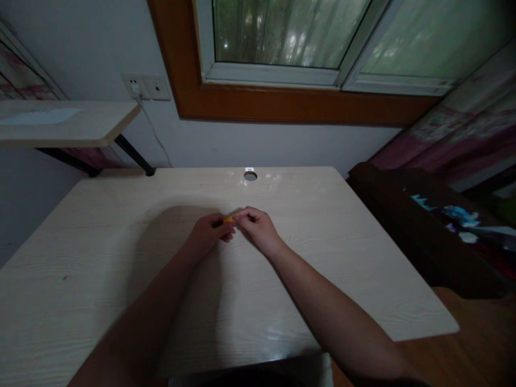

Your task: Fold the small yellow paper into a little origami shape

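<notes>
Hands: left hand (209, 232), right hand (258, 228) — fingertips meeting just short of cable hole (250, 175).
Grip: both pinched on orange piece (229, 219) — its axis unclear.

Two hands, a left hand (207, 232) and a right hand (258, 228); one orange piece (229, 219). One desk (121, 258) with one hole (250, 175). One shelf (80, 126), two sockets (158, 87), one cord (155, 134), one window (290, 37).

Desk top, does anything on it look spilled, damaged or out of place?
Nothing stands out. The desk shows no spill or damage, though the light is dim. The left hand and right hand pinch a small orange piece between them; a round cable hole sits at the far edge.
</notes>
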The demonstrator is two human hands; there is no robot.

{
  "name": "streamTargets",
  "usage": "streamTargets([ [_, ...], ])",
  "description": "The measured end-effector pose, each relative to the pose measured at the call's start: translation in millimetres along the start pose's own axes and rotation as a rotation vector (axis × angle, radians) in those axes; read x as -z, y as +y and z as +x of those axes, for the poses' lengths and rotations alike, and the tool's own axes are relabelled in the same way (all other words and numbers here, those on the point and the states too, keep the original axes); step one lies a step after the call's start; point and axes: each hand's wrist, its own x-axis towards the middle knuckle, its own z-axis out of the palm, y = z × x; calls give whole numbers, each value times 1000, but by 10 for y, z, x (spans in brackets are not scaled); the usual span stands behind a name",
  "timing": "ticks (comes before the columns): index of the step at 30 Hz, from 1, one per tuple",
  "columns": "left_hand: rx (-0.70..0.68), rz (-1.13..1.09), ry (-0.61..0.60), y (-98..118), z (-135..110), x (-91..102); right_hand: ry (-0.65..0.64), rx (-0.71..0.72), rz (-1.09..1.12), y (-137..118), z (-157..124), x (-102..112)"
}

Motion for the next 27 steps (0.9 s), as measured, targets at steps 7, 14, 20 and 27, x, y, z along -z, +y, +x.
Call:
streamTargets([
  [7, 9, -88, 118, -20, 19, -5, 128, -23, 91, -38, 16, -4],
  [14, 3, -139, 203, 3, 25, -19, 119, -30, 122, -47, 21, 9],
  [20, -38, -104, 224, 9, 13, -5, 24, -60, 59, -51, 4, -2],
  [27, -37, 6, 189, 1, 21, -24, 3, -25, -36, 42, 18, -4],
])
